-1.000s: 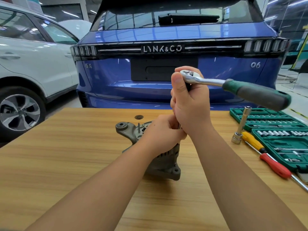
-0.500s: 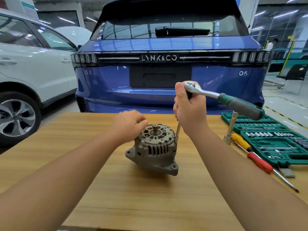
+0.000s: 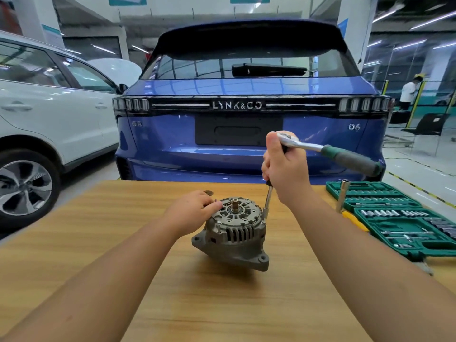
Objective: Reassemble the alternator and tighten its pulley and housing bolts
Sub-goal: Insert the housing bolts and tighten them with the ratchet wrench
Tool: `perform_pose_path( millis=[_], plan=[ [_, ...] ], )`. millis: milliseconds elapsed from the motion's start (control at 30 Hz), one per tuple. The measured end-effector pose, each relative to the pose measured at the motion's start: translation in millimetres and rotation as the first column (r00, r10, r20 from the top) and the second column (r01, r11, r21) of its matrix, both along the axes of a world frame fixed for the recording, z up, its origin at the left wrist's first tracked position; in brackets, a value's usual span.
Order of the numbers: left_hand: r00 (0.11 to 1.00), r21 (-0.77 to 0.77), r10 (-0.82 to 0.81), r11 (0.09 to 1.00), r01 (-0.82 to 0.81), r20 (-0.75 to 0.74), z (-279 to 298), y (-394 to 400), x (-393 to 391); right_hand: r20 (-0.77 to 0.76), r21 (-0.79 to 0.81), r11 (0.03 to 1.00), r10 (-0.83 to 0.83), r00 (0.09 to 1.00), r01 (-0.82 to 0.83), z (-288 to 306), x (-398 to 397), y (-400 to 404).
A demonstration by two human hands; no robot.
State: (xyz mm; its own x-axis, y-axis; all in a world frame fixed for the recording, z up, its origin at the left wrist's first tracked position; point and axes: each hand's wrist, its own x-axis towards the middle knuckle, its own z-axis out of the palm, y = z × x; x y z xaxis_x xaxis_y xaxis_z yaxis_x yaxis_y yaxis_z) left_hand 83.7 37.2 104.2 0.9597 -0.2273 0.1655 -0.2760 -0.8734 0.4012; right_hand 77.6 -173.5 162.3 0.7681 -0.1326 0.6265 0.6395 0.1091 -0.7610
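Sitting mid-table, shaft up, alternator has left hand resting on its left rim, fingers loosely bent, gripping nothing visible. Right hand grips ratchet; extension drops near-vertical onto right-rim housing bolt.

Alternator on the table, near its centre. Left hand against the alternator's left side; right hand above and to its right, round the ratchet, whose extension bar reaches down to the housing's right edge. Socket set case at the table's right edge. Two cars behind the table.
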Motion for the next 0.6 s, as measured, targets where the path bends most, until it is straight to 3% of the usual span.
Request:
perform_pose_path(
  millis=[300,600],
  plan=[
    [0.999,0.027,0.043,0.999,-0.044,0.02,-5,-4,5,0.004,-0.004,0.998,0.055,0.998,-0.055,6,-5,11],
    [0.98,0.204,0.179,0.96,-0.193,0.087,-7,-16,-9,-0.001,-0.025,0.986,0.164,0.986,-0.164,10,-24,38]
  ],
)
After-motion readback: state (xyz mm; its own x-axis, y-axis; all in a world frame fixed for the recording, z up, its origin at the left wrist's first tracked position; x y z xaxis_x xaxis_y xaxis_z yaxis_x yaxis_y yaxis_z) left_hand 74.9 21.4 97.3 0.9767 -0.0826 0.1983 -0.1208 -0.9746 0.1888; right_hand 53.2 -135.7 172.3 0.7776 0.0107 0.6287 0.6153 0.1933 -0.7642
